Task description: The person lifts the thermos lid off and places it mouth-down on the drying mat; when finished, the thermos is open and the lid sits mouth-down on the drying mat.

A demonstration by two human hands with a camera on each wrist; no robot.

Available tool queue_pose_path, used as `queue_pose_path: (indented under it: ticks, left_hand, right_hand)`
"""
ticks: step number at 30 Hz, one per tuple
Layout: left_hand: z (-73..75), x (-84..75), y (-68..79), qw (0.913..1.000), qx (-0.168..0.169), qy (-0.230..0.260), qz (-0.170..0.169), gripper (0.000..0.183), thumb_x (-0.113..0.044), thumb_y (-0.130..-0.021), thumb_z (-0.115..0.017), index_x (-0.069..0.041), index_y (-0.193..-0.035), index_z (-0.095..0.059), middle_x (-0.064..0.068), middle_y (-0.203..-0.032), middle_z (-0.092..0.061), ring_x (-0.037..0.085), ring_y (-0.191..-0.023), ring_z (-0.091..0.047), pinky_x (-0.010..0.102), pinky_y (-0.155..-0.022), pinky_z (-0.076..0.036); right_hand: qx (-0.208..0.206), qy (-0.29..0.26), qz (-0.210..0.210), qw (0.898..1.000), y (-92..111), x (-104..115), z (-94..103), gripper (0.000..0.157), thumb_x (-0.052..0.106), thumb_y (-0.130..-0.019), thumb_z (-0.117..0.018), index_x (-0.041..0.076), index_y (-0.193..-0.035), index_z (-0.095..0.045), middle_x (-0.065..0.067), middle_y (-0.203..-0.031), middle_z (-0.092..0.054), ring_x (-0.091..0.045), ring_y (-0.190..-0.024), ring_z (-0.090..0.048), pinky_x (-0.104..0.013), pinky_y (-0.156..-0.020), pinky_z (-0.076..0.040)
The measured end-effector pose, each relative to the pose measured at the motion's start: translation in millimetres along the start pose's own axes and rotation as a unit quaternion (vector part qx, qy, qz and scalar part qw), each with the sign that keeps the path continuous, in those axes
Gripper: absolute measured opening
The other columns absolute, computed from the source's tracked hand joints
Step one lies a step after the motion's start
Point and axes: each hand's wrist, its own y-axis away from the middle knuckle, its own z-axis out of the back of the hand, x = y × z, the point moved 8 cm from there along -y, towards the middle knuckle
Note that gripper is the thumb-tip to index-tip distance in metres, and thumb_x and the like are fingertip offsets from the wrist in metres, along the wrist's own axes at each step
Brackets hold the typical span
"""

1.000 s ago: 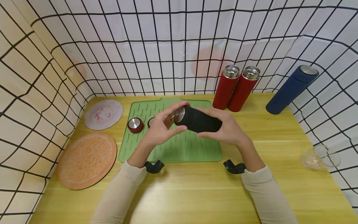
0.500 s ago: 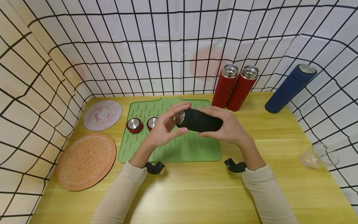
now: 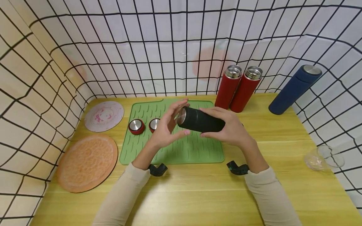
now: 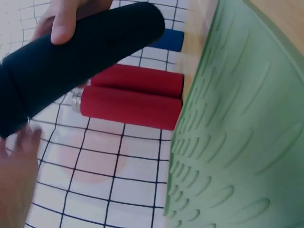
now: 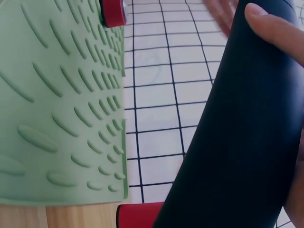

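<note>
A black thermos bottle [image 3: 203,121] is held tilted on its side above the green mat [image 3: 183,153], its steel-topped lid [image 3: 182,116] pointing left. My right hand [image 3: 227,125] grips its body, thumb on one side and fingers on the other, as the right wrist view also shows. Around the lid end is my left hand [image 3: 167,128], fingers and thumb spread apart; its fingertips [image 4: 29,137] look blurred beside the lid in the left wrist view. Two red lids with steel tops lie on the mat: one lid [image 3: 136,126] at left, another lid [image 3: 154,124] partly behind the left hand.
Two red thermos bottles without lids, one [image 3: 228,88] beside the other [image 3: 246,89], stand at the back. A lidded blue thermos [image 3: 294,91] stands farther right. Two round mats, pink [image 3: 104,116] and orange [image 3: 89,163], lie left. A clear glass [image 3: 323,158] is near the right edge.
My left fingers have spread wider and lifted away from the lid, and the thumb has moved off the bottle. The right hand keeps its grip in nearly the same place.
</note>
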Motion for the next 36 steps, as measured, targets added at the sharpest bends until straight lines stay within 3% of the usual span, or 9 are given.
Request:
queue_pose_path:
  ticks: [2, 4, 11, 18, 21, 25, 32, 34, 36]
  left_hand:
    - [-5.9, -3.6, 0.1, 0.9982, 0.044, 0.034, -0.024, 0.072, -0.01, -0.094, -0.075, 0.004, -0.153, -0.037, 0.013, -0.165, -0.033, 0.031, -0.154, -0.03, 0.045, -0.123, -0.035]
    - [-6.9, -4.5, 0.3, 0.9969, 0.053, 0.05, -0.03, 0.068, -0.001, -0.093, -0.072, 0.007, -0.152, -0.039, 0.016, -0.165, -0.033, 0.034, -0.154, -0.03, 0.046, -0.121, -0.038]
    - [5.7, 5.2, -0.2, 0.9991, -0.037, -0.002, 0.022, 0.075, -0.035, -0.087, -0.085, -0.01, -0.149, -0.05, 0.009, -0.152, -0.05, 0.021, -0.137, -0.052, 0.034, -0.107, -0.05]
    - [-1.9, -5.5, -2.0, 0.9971, 0.022, 0.064, -0.034, 0.069, 0.011, -0.088, -0.07, -0.006, -0.15, -0.047, 0.014, -0.163, -0.038, 0.034, -0.153, -0.033, 0.042, -0.117, -0.043]
    - [2.4, -1.9, -1.1, 0.9993, -0.01, 0.034, -0.012, 0.061, -0.01, -0.091, -0.08, -0.011, -0.146, -0.054, 0.007, -0.155, -0.048, 0.027, -0.145, -0.044, 0.036, -0.11, -0.049]
    - [4.2, 1.3, -0.8, 0.9996, -0.029, -0.004, 0.002, 0.081, -0.042, -0.085, -0.085, -0.006, -0.148, -0.049, 0.004, -0.15, -0.051, 0.023, -0.138, -0.049, 0.034, -0.108, -0.049]
    - [-4.9, -4.1, -1.9, 0.9971, 0.038, 0.059, -0.032, 0.07, 0.006, -0.087, -0.069, -0.016, -0.151, -0.049, 0.016, -0.161, -0.039, 0.033, -0.149, -0.038, 0.038, -0.114, -0.045]
    - [-2.6, -1.8, -1.7, 0.9987, 0.019, 0.046, -0.014, 0.068, -0.001, -0.09, -0.073, -0.019, -0.15, -0.049, 0.016, -0.158, -0.043, 0.029, -0.146, -0.043, 0.035, -0.111, -0.047]
    - [0.7, 2.4, -1.3, 0.9998, -0.007, 0.014, 0.014, 0.071, -0.023, -0.09, -0.081, -0.017, -0.152, -0.046, 0.016, -0.154, -0.046, 0.026, -0.142, -0.046, 0.035, -0.108, -0.048]
  right_hand:
    - [-0.002, -0.011, -0.003, 1.0, 1, -1, 2.3, 0.082, 0.021, -0.069, -0.098, 0.026, -0.143, -0.064, -0.002, -0.127, -0.068, -0.017, -0.105, -0.063, -0.03, -0.083, -0.058]
    - [-0.002, -0.016, -0.004, 1.0, 2, -1, 4.0, 0.082, 0.02, -0.068, -0.099, 0.025, -0.142, -0.064, -0.002, -0.127, -0.069, -0.017, -0.106, -0.063, -0.029, -0.083, -0.058]
    - [-0.005, -0.004, -0.013, 1.0, 1, -2, 2.4, 0.081, 0.026, -0.07, -0.098, 0.027, -0.143, -0.064, 0.0, -0.129, -0.067, -0.016, -0.105, -0.062, -0.028, -0.079, -0.057]
    - [-0.01, -0.014, -0.009, 1.0, 1, 1, 4.0, 0.083, 0.022, -0.067, -0.099, 0.025, -0.142, -0.064, -0.001, -0.126, -0.068, -0.016, -0.105, -0.062, -0.028, -0.081, -0.056]
    - [-0.009, -0.008, -0.012, 1.0, 2, 0, 4.5, 0.082, 0.023, -0.068, -0.099, 0.027, -0.142, -0.064, 0.0, -0.126, -0.069, -0.016, -0.104, -0.062, -0.028, -0.08, -0.056]
    - [-0.006, -0.003, -0.015, 1.0, 3, -1, 3.3, 0.081, 0.025, -0.069, -0.098, 0.028, -0.142, -0.064, 0.0, -0.128, -0.068, -0.016, -0.106, -0.061, -0.03, -0.08, -0.057]
    - [-0.007, -0.014, -0.007, 1.0, 3, -2, 4.5, 0.082, 0.022, -0.068, -0.099, 0.026, -0.142, -0.065, -0.001, -0.127, -0.069, -0.017, -0.107, -0.062, -0.031, -0.083, -0.058]
    - [-0.007, -0.014, -0.006, 1.0, 3, -2, 5.4, 0.082, 0.022, -0.067, -0.099, 0.026, -0.142, -0.065, -0.001, -0.127, -0.069, -0.017, -0.108, -0.062, -0.031, -0.083, -0.058]
    - [-0.006, -0.009, -0.009, 1.0, 3, -1, 5.7, 0.082, 0.023, -0.068, -0.099, 0.028, -0.142, -0.064, 0.0, -0.127, -0.069, -0.017, -0.109, -0.061, -0.032, -0.083, -0.058]
